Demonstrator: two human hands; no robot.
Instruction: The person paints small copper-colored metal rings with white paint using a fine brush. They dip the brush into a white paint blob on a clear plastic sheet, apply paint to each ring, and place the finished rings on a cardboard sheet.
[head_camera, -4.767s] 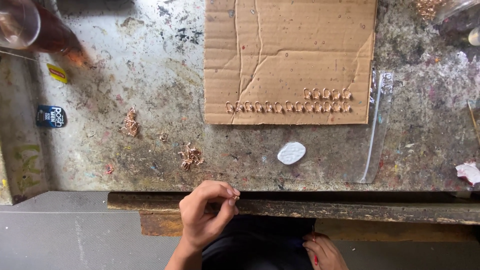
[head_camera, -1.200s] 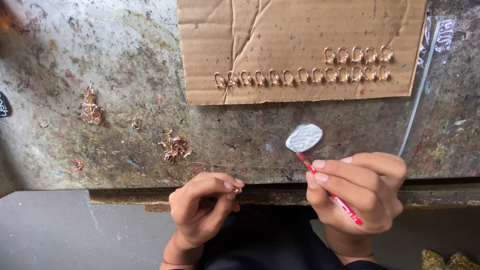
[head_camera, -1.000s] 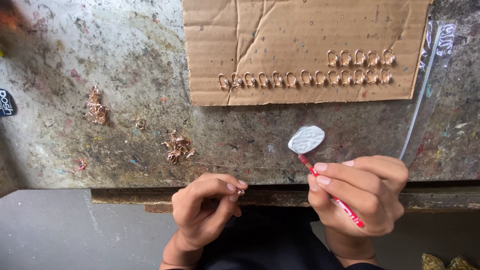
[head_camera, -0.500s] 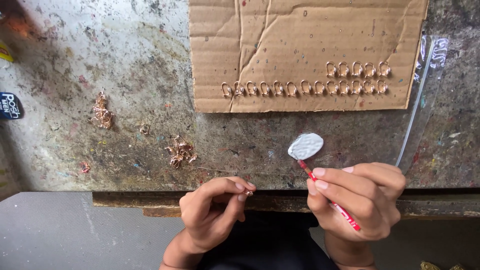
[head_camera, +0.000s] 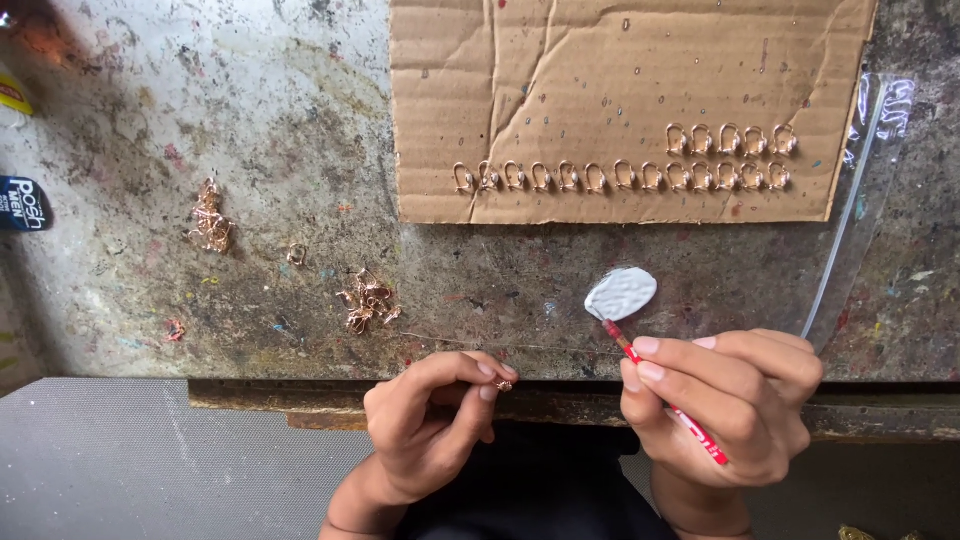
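Head view: red stick (head_camera: 668, 405) tip up-left

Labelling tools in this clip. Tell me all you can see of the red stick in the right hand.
The red stick is thin and pencil-like, red with pale flecks; its material is unclear. The right hand pinches it between thumb and fingers, which hide its middle. It slants, upper end toward the bench, lower end poking out under the hand. Its upper tip meets the near edge of a white blob on the worktop.

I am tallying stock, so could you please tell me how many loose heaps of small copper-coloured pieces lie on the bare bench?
2: one heap at the far left, another heap nearer the bench edge, above the left hand. A single stray piece lies between them.
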